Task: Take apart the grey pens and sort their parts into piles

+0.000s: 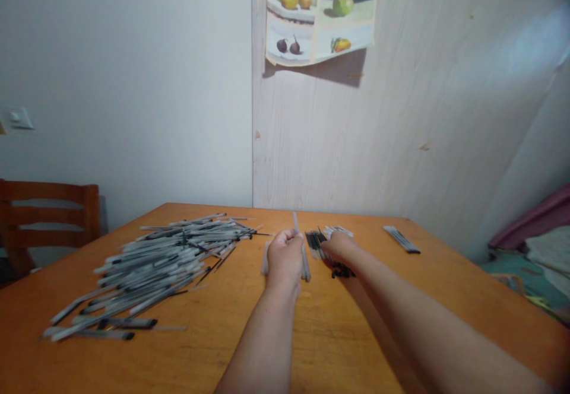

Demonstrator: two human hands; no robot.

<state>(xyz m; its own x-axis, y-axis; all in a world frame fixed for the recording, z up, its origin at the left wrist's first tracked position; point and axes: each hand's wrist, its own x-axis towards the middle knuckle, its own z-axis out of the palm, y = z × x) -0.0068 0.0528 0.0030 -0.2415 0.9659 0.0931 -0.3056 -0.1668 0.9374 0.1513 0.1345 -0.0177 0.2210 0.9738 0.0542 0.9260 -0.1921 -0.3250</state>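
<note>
On the orange counter (231,334), far to my left, a big loose heap of clear pen barrels (155,266) sprawls beside a wooden chair (48,210). My left hand (285,257) has its fingers pressed around a few clear barrels (304,257), one tilted up. Just right, my right hand (339,244) rests on a bundle of black refills (315,241); its fingers are hidden, so I cannot tell their state. Farther right lies a small separate bunch (402,240).
</note>
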